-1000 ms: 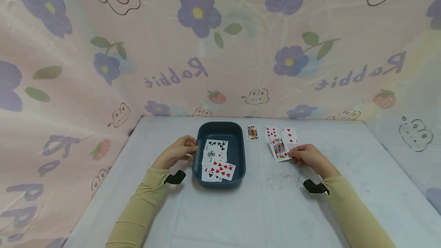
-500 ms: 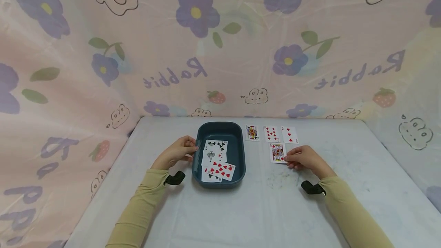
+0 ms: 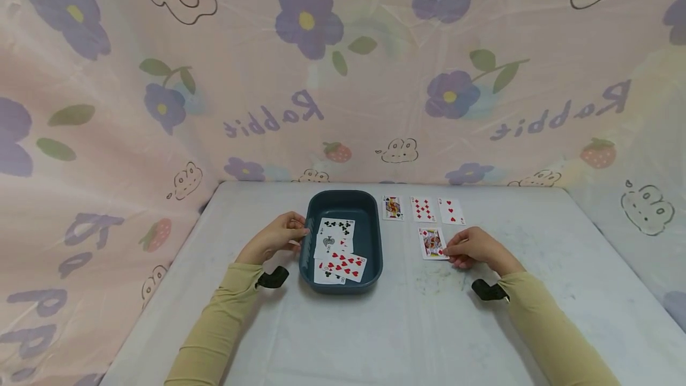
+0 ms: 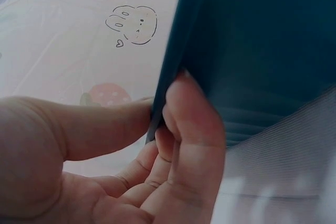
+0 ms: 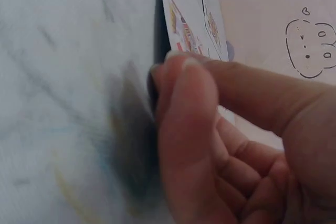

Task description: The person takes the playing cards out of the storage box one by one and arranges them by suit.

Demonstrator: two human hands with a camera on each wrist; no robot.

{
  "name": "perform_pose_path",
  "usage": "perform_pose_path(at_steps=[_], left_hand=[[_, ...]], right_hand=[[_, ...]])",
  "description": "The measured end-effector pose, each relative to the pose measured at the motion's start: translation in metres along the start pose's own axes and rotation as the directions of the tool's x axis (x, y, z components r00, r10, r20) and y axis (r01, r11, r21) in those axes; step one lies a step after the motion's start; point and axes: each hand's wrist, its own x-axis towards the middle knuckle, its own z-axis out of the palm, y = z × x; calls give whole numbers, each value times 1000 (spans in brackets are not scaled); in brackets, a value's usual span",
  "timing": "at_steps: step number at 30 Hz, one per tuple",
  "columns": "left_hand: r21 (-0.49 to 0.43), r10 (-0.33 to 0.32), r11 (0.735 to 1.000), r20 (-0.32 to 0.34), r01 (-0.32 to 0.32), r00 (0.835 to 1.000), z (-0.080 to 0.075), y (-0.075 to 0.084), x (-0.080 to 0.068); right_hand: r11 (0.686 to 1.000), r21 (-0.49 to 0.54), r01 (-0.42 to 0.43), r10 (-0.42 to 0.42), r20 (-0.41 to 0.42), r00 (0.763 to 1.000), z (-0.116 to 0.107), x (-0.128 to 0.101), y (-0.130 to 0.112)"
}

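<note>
My left hand (image 3: 274, 237) grips the left rim of a dark blue rectangular tray (image 3: 370, 225). In the left wrist view, the thumb (image 4: 105, 129) lies outside the tray wall and a finger (image 4: 194, 114) curls over onto the inside. Several face-up playing cards (image 3: 345, 264) overlap in the tray. To the right of it, my right hand (image 3: 477, 249) pinches the lower right corner of a red-diamond picture card (image 3: 430, 242) between thumb and fingers, low over the table. The right wrist view shows this card (image 5: 184, 19) nearly edge-on, fingertips at its edge.
Along the back of the table, right of the tray, lie a black-suit picture card (image 3: 393, 208), a diamonds number card (image 3: 423, 209) and a hearts card (image 3: 452, 211), side by side. A patterned curtain (image 3: 375, 112) hangs behind the white table (image 3: 354, 338).
My right hand has straightened the tilted picture card and brought it down, just in front of the row, then slightly towards me. The left hand and tray have stayed put.
</note>
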Motion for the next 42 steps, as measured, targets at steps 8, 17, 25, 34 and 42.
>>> perform_pose_path(at_steps=[8,17,25,34,42], left_hand=[[3,4,1000,-2,-4,1000,1,1,-1],[15,-12,1000,-8,12,1000,0,1,1],[25,-29,999,1,29,1000,-1,1,1],[16,-42,999,7,42,999,-2,3,3],[-14,-60,998,1,60,998,-2,6,6]], right_hand=[[999,-33,-6,5,-39,999,0,0,-3],[968,-83,237,-235,39,971,-2,9,-57],[912,-93,400,-370,235,899,46,22,-136],[888,-137,439,-371,352,859,104,50,-168],[895,-200,398,-296,401,867,132,76,-171]])
